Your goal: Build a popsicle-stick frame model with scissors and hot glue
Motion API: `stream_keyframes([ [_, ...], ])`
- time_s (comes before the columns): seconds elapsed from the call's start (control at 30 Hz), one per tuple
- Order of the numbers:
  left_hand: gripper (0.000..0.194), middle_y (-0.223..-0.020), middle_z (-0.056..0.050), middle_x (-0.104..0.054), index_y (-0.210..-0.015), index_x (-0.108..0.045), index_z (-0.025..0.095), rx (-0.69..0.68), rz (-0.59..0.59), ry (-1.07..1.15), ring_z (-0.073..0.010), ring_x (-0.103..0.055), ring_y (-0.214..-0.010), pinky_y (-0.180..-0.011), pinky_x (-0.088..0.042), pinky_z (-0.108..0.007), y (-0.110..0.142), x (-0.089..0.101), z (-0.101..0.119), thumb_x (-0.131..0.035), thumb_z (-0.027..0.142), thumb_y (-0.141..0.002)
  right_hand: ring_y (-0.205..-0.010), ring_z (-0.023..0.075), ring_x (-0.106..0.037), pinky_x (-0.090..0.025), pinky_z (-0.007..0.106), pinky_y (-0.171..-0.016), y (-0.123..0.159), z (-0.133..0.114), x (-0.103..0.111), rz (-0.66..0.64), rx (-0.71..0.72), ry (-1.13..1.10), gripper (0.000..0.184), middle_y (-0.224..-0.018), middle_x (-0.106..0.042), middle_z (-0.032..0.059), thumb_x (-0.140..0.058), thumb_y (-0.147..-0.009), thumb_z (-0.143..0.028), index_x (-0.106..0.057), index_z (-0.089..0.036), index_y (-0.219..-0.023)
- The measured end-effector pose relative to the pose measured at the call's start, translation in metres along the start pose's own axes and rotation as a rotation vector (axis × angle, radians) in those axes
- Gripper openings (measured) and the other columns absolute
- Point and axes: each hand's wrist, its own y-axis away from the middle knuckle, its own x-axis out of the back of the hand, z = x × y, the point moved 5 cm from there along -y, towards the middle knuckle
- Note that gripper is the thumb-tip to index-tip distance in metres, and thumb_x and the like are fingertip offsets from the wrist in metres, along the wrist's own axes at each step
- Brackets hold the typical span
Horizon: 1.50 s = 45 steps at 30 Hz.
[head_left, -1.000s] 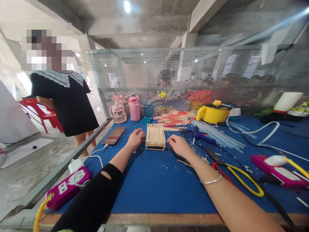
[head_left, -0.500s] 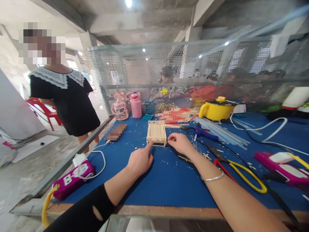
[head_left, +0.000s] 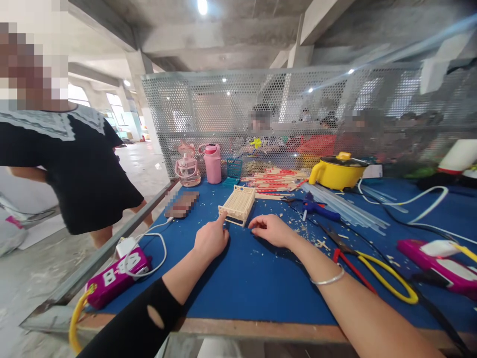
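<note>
A small bed-like frame of pale wooden sticks stands on the blue table, turned at an angle. My left hand is curled with its forefinger stretched out, the tip touching the frame's near left corner. My right hand rests on the table just right of the frame's near end, fingers bent and pointing toward it, holding nothing that I can see. A silver bangle circles my right wrist.
Behind the frame lie loose sticks, clear glue rods, a blue glue gun, a yellow pot and pink bottles. Yellow-handled cutters lie right. Purple power strips sit at both sides. A person in black stands left.
The stick frame has turned counter-clockwise and now lies at an angle. My left forefinger stays at its corner; my right hand has dropped lower. The person on the left has come closer.
</note>
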Motion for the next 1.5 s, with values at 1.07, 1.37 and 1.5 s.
stream_keyframes([
  [1.07,0.027,-0.081,-0.005,-0.069,-0.094,-0.066,0.015,-0.044,-0.007,0.808,-0.0118,-0.058,-0.057,-0.051,-0.041,-0.021,0.002,-0.008,0.003,-0.056,0.033,-0.076,-0.093,0.0145,-0.058,-0.043,0.027,-0.081,-0.046,-0.024,0.067,0.225,0.071,0.169,0.026,-0.099,-0.066,0.0031,-0.035,-0.094,-0.03,-0.058,-0.019,-0.089],
  [1.37,0.026,-0.082,-0.005,-0.069,-0.097,-0.069,0.014,-0.103,0.049,0.775,-0.0142,-0.059,-0.069,-0.065,-0.044,-0.024,-0.003,-0.01,0.0,-0.054,0.024,-0.077,-0.1,0.019,-0.058,-0.05,0.04,-0.084,-0.104,-0.034,0.044,0.087,-0.048,0.287,0.031,-0.119,-0.056,0.0082,-0.052,-0.089,-0.034,-0.055,-0.018,-0.117],
  [1.5,0.027,-0.077,-0.004,-0.068,-0.097,-0.07,0.015,-0.133,0.045,0.743,-0.0147,-0.057,-0.068,-0.067,-0.043,-0.025,-0.003,-0.007,0.001,-0.054,0.023,-0.077,-0.094,0.0188,-0.059,-0.05,0.038,-0.081,-0.086,-0.027,0.07,0.25,-0.099,0.284,0.032,-0.111,-0.06,0.0084,-0.051,-0.089,-0.037,-0.056,-0.015,-0.112],
])
